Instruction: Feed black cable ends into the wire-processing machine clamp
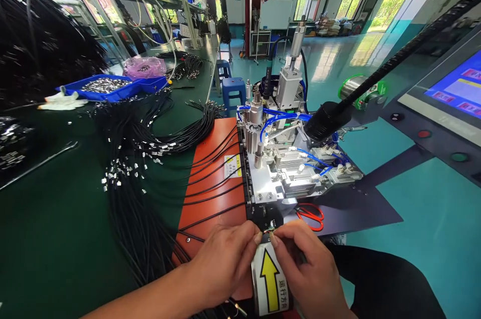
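My left hand (221, 256) reaches in over the red plate (216, 211), thumb and forefinger pinched on the fine wire end of a cable. Facing it, fingertips almost meeting, my right hand (311, 259) pinches a small metal connector (272, 226). The fingers partly cover both pieces, so I cannot tell whether they are joined. Below the fingertips is a white label with a yellow arrow (269, 279). Several black cables (215, 202) lie across the red plate, their ends along the edge of the metal soldering machine (296, 174) just beyond my hands.
Red-handled scissors (317, 218) lie right of the hands. On the green table (56, 239) are bundles of black cables (130, 229) with metal ends and a blue tray (128, 89) of small metal parts. A control panel (447, 123) and solder spool (356, 89) stand right.
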`<state>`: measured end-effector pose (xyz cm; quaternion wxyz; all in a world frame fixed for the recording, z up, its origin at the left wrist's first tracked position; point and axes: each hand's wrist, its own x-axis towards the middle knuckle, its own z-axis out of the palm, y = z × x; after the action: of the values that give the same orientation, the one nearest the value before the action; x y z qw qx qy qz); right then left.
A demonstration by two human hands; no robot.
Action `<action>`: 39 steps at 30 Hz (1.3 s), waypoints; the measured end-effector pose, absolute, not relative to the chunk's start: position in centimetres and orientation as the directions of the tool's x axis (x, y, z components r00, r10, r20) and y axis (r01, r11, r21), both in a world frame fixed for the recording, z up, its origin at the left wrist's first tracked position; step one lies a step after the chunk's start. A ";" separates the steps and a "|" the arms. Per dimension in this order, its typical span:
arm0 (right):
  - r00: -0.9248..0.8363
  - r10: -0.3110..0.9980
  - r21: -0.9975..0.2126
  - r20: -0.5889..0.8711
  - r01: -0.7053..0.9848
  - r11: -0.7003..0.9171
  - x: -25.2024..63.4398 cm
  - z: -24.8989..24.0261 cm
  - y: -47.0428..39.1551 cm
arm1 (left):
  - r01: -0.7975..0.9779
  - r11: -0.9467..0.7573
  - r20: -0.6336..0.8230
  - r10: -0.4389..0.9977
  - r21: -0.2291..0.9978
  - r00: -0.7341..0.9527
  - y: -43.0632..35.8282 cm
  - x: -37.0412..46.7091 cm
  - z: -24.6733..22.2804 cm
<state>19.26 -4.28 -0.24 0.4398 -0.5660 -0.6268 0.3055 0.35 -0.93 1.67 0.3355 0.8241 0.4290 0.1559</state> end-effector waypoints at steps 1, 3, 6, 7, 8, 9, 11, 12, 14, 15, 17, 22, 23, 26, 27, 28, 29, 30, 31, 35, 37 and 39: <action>0.018 0.977 -0.881 0.214 0.435 0.184 19.3 -0.3 -4.3 | 0.590 -0.401 -0.031 0.809 0.701 0.587 -0.9 0.3 1.8; -0.012 0.970 -0.874 0.242 0.431 0.224 19.4 -0.5 -4.2 | 0.570 -0.398 -0.027 0.804 0.719 0.594 -0.9 0.3 1.9; -0.037 0.960 -0.859 0.278 0.438 0.266 19.4 -0.6 -4.1 | 0.546 -0.386 -0.016 0.806 0.744 0.592 -0.9 0.3 2.2; -0.038 0.960 -0.857 0.279 0.440 0.267 19.4 -0.5 -4.1 | 0.535 -0.385 -0.003 0.810 0.752 0.587 -0.9 0.2 2.2; -0.036 0.960 -0.858 0.276 0.441 0.263 19.3 -0.5 -4.1 | 0.522 -0.388 0.021 0.816 0.760 0.577 -0.9 0.2 2.2; -0.034 0.961 -0.858 0.276 0.442 0.262 19.3 -0.5 -4.1 | 0.505 -0.399 0.057 0.824 0.765 0.564 -0.9 0.2 2.2; -0.027 0.957 -0.851 0.288 0.451 0.268 19.2 -0.5 -4.2 | 0.479 -0.441 0.148 0.833 0.759 0.532 -1.0 0.1 2.0; -0.021 0.952 -0.842 0.305 0.462 0.279 19.1 -0.5 -4.2 | 0.474 -0.463 0.189 0.835 0.749 0.516 -1.0 0.0 1.8; -0.010 0.934 -0.810 0.356 0.496 0.314 19.0 -0.6 -4.3 | 0.483 -0.481 0.228 0.841 0.732 0.491 -1.2 0.0 1.5; -0.005 0.921 -0.786 0.390 0.519 0.335 18.8 -0.6 -4.3 | 0.494 -0.474 0.222 0.847 0.729 0.484 -1.2 0.0 1.3; 0.005 0.891 -0.735 0.454 0.568 0.371 18.5 -0.8 -4.3 | 0.516 -0.445 0.188 0.860 0.731 0.475 -1.3 0.1 1.1; -0.031 0.854 -0.669 0.520 0.607 0.430 17.6 -1.3 -4.2 | 0.542 -0.431 0.148 0.861 0.721 0.487 -1.4 0.2 0.7; -0.038 0.856 -0.678 0.515 0.593 0.434 17.6 -1.3 -4.2 | 0.544 -0.435 0.147 0.858 0.718 0.492 -1.4 0.2 0.7; -0.039 0.906 -0.771 0.422 0.509 0.381 18.0 -0.9 -4.4 | 0.550 -0.453 0.168 0.855 0.702 0.490 -1.4 0.2 0.7; -0.037 0.936 -0.820 0.350 0.472 0.325 18.4 -0.7 -4.5 | 0.549 -0.462 0.180 0.853 0.696 0.489 -1.4 0.2 0.7; -0.029 0.966 -0.869 0.255 0.432 0.242 18.9 -0.4 -4.5 | 0.545 -0.473 0.192 0.849 0.693 0.492 -1.4 0.2 0.8; -0.013 0.990 -0.909 0.144 0.393 0.137 19.4 -0.1 -4.4 | 0.538 -0.482 0.201 0.844 0.691 0.497 -1.3 0.2 0.8; 0.006 1.000 -0.937 0.025 0.349 0.021 20.0 0.2 -4.3 | 0.531 -0.490 0.206 0.838 0.691 0.505 -1.3 0.3 0.9; 0.022 0.997 -0.949 -0.080 0.304 -0.083 20.4 0.6 -4.1 | 0.524 -0.497 0.212 0.833 0.691 0.511 -1.2 0.3 0.9; -0.040 0.971 -0.958 -0.236 0.177 -0.226 21.4 1.5 -2.9 | 0.518 -0.501 0.214 0.830 0.694 0.516 -1.1 0.4 0.9; -0.103 0.964 -0.962 -0.245 0.150 -0.228 21.3 1.7 -2.4 | 0.516 -0.500 0.213 0.829 0.695 0.517 -1.1 0.4 0.9; -0.140 0.958 -0.963 -0.252 0.137 -0.233 21.1 1.7 -2.0 | 0.520 -0.499 0.205 0.829 0.694 0.521 -1.1 0.4 0.8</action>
<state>21.08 -2.00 1.72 0.3634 -0.5458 -0.5014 0.5645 0.44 -1.06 0.83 0.2879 0.8231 0.4096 0.2680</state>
